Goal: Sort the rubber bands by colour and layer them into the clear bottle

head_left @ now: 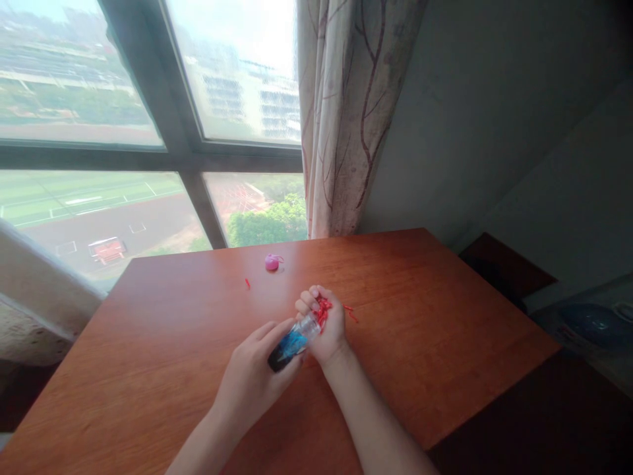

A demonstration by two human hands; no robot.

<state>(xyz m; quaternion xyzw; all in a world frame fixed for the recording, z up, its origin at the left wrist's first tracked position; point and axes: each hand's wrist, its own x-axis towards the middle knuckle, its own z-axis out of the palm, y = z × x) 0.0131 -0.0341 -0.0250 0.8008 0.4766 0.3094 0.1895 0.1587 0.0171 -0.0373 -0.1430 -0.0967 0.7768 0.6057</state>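
My left hand (257, 369) is closed around a small clear bottle (293, 344) with a blue part and a dark end. The bottle is tilted, its clear end against my right palm. My right hand (330, 336) is cupped, fingers curled over a heap of small red pieces (323, 313); what they are exactly is too small to tell. A couple of red pieces (352, 315) lie on the table just right of this hand. Farther back, one more red piece (248, 284) lies alone, near a round pink object (271, 262) with a thin loop.
The brown wooden table (163, 343) stretches beneath both hands. Along its far edge stand a window with a grey frame (192, 161) and a patterned curtain (336, 132). Another curtain (34, 297) hangs at the left. Dark furniture (509, 267) is beyond the right edge.
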